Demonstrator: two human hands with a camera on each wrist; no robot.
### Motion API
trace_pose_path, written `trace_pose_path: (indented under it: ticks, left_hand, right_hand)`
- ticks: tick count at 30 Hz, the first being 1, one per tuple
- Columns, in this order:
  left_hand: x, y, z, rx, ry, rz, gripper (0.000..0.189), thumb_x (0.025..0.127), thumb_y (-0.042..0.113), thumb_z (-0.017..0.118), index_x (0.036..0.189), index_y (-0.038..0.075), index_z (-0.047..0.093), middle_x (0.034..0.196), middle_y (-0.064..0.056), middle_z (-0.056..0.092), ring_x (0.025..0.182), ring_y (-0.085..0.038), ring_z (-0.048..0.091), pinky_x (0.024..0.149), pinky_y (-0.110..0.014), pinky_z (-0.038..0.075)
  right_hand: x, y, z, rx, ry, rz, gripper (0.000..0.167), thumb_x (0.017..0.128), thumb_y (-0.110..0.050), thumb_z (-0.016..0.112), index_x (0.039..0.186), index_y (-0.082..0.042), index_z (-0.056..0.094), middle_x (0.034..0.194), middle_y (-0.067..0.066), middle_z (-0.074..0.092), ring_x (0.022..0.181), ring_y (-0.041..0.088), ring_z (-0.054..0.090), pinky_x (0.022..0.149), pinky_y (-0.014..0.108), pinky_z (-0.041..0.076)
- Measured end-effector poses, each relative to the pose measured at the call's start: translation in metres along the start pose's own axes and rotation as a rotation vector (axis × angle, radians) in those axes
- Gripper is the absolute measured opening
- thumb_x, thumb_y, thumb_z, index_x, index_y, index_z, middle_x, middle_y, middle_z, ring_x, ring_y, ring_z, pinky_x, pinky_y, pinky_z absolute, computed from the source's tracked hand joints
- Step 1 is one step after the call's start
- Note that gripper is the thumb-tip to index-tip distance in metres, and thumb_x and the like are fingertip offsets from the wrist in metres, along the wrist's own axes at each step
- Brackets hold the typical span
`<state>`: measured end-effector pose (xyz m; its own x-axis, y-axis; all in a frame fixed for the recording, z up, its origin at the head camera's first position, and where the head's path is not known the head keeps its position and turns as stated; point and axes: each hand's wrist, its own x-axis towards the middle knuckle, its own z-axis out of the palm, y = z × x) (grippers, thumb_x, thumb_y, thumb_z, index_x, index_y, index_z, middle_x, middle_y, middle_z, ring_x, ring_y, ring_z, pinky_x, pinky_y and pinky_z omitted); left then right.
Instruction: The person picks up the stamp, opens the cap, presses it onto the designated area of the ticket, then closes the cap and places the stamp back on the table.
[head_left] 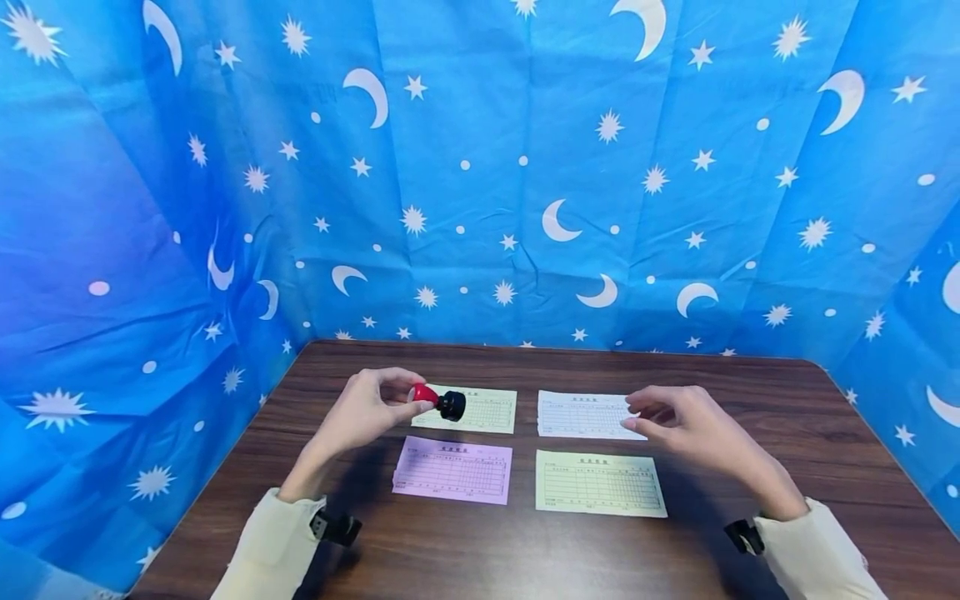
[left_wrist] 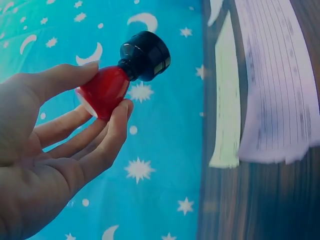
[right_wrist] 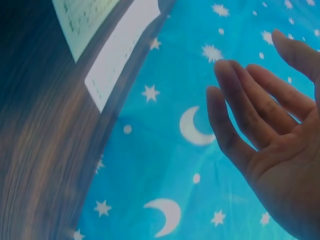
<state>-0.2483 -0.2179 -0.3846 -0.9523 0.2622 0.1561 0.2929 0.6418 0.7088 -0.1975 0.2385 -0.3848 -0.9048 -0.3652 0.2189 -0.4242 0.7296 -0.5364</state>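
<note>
My left hand [head_left: 369,410] pinches the red handle of a stamp [left_wrist: 107,91] between thumb and fingers. The stamp is tilted, its round black end pointing right, and in the head view it overlaps the far-left pale green slip [head_left: 491,412]. My right hand [head_left: 686,423] holds nothing; its fingers are relaxed and apart, over the right end of the white slip [head_left: 577,414]. Nearer to me lie a purple slip [head_left: 453,471] on the left and a yellow-green slip [head_left: 598,483] on the right. All these slips carry printed tables.
The slips lie on a dark wooden table [head_left: 525,550]. A blue cloth [head_left: 480,192] with white moons and stars hangs behind it and along both sides. Each wrist wears a black strap with a small device [head_left: 336,525].
</note>
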Motion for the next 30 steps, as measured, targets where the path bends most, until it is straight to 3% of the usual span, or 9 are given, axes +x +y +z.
trace_pose_path:
  ticks: [3,7,12,14,17,22,30]
  left_hand:
    - [0.000,0.006,0.006,-0.049,-0.014,-0.016,0.035,0.085,0.031,0.089,0.113,0.015,0.078,0.090,-0.003,0.078,0.077,-0.015,0.072,0.065,-0.027,0.058]
    - [0.001,0.013,0.015,-0.120,-0.036,-0.012,0.038,0.083,0.034,0.090,0.114,0.015,0.079,0.095,-0.005,0.080,0.081,-0.022,0.075,0.067,-0.030,0.059]
    - [0.000,0.023,0.025,-0.251,-0.067,0.005,0.036,0.084,0.031,0.090,0.116,0.019,0.079,0.105,-0.008,0.080,0.091,-0.035,0.078,0.082,-0.047,0.064]
    - [-0.001,0.026,0.029,-0.305,-0.074,0.003,0.036,0.084,0.029,0.090,0.116,0.018,0.079,0.107,-0.009,0.079,0.093,-0.034,0.079,0.086,-0.053,0.064]
    - [-0.001,0.031,0.036,-0.362,-0.076,-0.007,0.037,0.084,0.027,0.091,0.117,0.017,0.079,0.109,-0.010,0.079,0.094,-0.027,0.080,0.087,-0.048,0.064]
    - [-0.002,0.037,0.048,-0.381,-0.080,-0.003,0.037,0.084,0.029,0.090,0.118,0.018,0.078,0.112,-0.008,0.079,0.094,-0.021,0.080,0.085,-0.034,0.065]
    - [-0.003,0.046,0.060,-0.428,-0.125,0.015,0.034,0.087,0.030,0.088,0.117,0.019,0.079,0.115,-0.008,0.078,0.098,-0.034,0.078,0.089,-0.049,0.063]
  right_hand:
    - [0.005,-0.006,0.007,0.016,-0.018,-0.013,0.025,0.098,-0.026,0.076,0.117,-0.010,0.076,0.104,0.000,0.079,0.090,0.009,0.072,0.083,0.038,0.064]
    - [0.008,-0.013,0.016,0.049,-0.004,-0.033,0.024,0.097,-0.026,0.077,0.116,-0.010,0.077,0.104,0.000,0.080,0.089,0.010,0.074,0.080,0.033,0.064]
    - [0.011,-0.021,0.025,0.123,0.035,-0.042,0.024,0.097,-0.027,0.078,0.116,-0.013,0.077,0.106,0.002,0.080,0.090,0.012,0.075,0.080,0.029,0.062]
    - [0.013,-0.024,0.029,0.165,0.046,-0.041,0.024,0.096,-0.027,0.078,0.116,-0.014,0.077,0.107,0.002,0.080,0.092,0.013,0.076,0.082,0.029,0.062]
    - [0.016,-0.028,0.036,0.249,0.061,-0.024,0.024,0.095,-0.026,0.079,0.117,-0.016,0.077,0.108,0.001,0.079,0.095,0.014,0.076,0.085,0.030,0.063]
    - [0.019,-0.033,0.044,0.396,0.053,0.029,0.030,0.093,-0.026,0.082,0.120,-0.015,0.075,0.114,0.007,0.077,0.100,0.017,0.075,0.087,0.027,0.062]
    - [0.021,-0.040,0.054,0.492,0.022,0.033,0.043,0.090,-0.027,0.084,0.128,-0.012,0.070,0.124,0.008,0.075,0.106,0.020,0.076,0.091,0.030,0.063]
